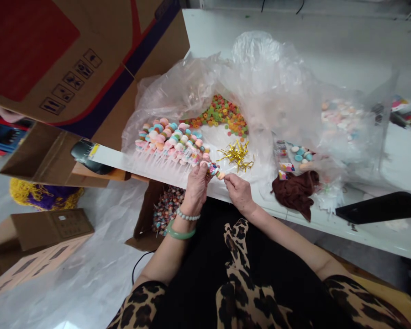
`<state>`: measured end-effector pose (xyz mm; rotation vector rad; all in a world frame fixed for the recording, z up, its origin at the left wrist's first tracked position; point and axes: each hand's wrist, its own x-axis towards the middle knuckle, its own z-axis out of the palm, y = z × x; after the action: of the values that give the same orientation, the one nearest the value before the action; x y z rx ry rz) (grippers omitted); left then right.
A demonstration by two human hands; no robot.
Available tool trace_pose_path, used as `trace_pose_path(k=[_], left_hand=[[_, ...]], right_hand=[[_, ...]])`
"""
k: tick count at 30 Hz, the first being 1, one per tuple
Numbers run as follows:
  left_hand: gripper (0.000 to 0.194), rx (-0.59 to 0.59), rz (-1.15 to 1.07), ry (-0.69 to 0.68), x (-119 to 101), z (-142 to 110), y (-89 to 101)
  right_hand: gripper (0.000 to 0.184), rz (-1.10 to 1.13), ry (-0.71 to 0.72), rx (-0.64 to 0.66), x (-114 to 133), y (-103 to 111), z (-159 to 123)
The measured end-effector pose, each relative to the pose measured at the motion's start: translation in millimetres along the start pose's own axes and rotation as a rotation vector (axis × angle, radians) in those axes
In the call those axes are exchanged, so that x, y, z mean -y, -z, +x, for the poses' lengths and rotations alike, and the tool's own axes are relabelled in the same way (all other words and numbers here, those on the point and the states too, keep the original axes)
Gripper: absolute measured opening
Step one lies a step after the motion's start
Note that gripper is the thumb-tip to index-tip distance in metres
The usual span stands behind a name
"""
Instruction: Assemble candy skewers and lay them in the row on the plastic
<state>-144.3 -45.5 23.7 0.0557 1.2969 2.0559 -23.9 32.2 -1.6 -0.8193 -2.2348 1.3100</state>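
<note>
Seen from the head camera, the left hand (197, 189) and right hand (239, 192) meet just above the front edge of the bench (329, 55). The left fingers (203, 168) are closed around a candy skewer (212, 170), while the right fingers (228, 179) pinch a peach-coloured candy (221, 175) at its tip. Just beyond, a row of candy skewers (167, 141), gold twist ties (237, 155) and ring-shaped candies (219, 116) lie on a clear plastic bag (260, 59).

Glossy plastic sheeting (260, 59), seemingly metallic tinsel (236, 155)
</note>
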Motion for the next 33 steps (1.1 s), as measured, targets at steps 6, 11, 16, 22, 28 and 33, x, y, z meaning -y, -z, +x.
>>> trace_pose_path(k=[6,11,16,22,28,33], left_hand=[[0.042,0.001,-0.013,0.1,2.0,1.6,2.2],[0.039,-0.041,0.027,0.122,-1.3,4.7,11.0],[0.04,-0.088,0.061,0.091,3.2,2.6,12.2],[0.033,-0.131,-0.002,0.097,7.6,3.4,6.1],[0.027,-0.204,-0.067,0.106,10.3,6.6,5.0],[0.029,-0.191,-0.043,0.023,16.2,2.1,3.2]], right_hand=[[0.019,0.066,-0.086,0.028,-4.7,-0.5,0.9],[0.022,-0.16,0.13,-0.01,-11.3,3.7,1.4],[0.027,-0.6,0.44,-0.054,-13.4,4.3,-3.1],[0.028,-0.744,0.665,-0.06,-8.6,3.0,-7.2],[0.028,-0.74,0.633,0.0,-11.7,0.2,-7.1],[0.028,-0.607,0.497,0.083,-13.2,-4.0,-9.0]])
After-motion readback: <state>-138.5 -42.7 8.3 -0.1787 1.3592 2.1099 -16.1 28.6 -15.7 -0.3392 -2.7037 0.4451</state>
